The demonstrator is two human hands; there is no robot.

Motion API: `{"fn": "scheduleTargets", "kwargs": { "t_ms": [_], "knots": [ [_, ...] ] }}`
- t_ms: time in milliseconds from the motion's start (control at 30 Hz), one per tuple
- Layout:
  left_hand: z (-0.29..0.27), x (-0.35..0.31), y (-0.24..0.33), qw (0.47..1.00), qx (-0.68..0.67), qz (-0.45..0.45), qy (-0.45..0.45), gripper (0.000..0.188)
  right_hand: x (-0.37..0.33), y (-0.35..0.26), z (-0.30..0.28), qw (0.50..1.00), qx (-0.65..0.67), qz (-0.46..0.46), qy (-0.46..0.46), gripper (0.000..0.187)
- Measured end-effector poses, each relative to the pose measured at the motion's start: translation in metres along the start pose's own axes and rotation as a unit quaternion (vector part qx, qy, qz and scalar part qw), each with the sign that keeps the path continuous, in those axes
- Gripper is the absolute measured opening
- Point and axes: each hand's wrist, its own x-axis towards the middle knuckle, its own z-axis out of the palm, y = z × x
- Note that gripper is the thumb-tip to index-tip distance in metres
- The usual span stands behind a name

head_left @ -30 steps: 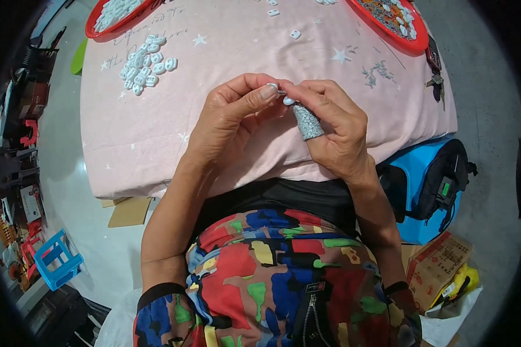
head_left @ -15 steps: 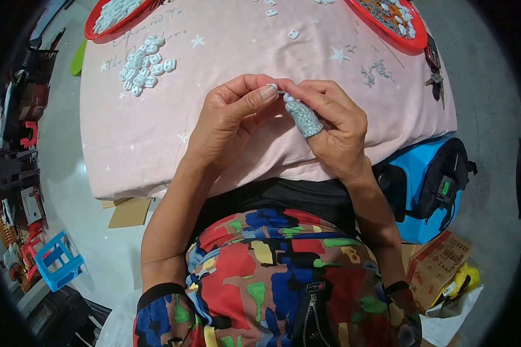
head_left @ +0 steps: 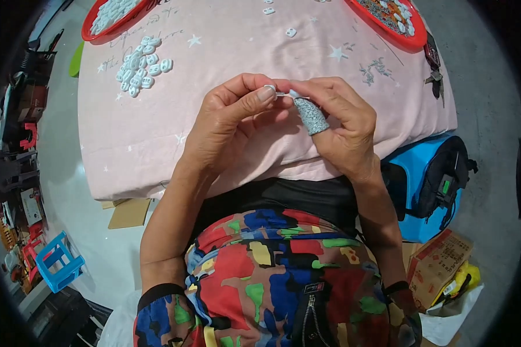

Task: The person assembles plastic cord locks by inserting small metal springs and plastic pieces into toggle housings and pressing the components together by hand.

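Observation:
Over the near middle of the cloth, my left hand pinches a small white plastic piece between thumb and fingertips. A thin grey metal part, like a small spring, sticks out of it toward the right. My right hand is closed at the fingertips on another small white piece, mostly covered by the fingers. A grey knitted sleeve covers my right thumb. The two hands are close together, with the metal part between them.
A pink star-printed cloth covers the table. White plastic pieces lie heaped at left. Red basins stand at both far corners. Small metal parts and keys lie at right. A blue stool stands on the floor.
My right hand has shifted slightly right, away from the left. The gap between their fingertips is wider, and more of the metal part shows. My left hand keeps its pinch.

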Motion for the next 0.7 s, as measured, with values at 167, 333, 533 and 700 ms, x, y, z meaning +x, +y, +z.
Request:
{"fn": "scheduleTargets", "kwargs": {
  "t_ms": [167, 333, 533, 700],
  "knots": [
    [-0.004, 0.001, -0.001, 1.000, -0.001, 0.021, 0.002, 0.016, -0.002, -0.001, 0.006, 1.000, 0.018, 0.007, 0.007, 0.032],
    [0.000, 0.001, 0.000, 0.999, 0.023, 0.023, 0.000, 0.016, -0.004, 0.000, 0.013, 0.991, 0.115, 0.054, 0.044, 0.032],
    [-0.002, 0.001, -0.001, 1.000, 0.018, 0.018, -0.006, 0.015, -0.002, -0.004, 0.008, 0.975, 0.195, 0.103, 0.022, 0.027],
    [0.001, 0.001, 0.000, 1.000, -0.005, 0.008, 0.007, 0.015, -0.002, -0.007, 0.000, 0.955, 0.237, 0.178, 0.026, 0.027]
  ]
}}
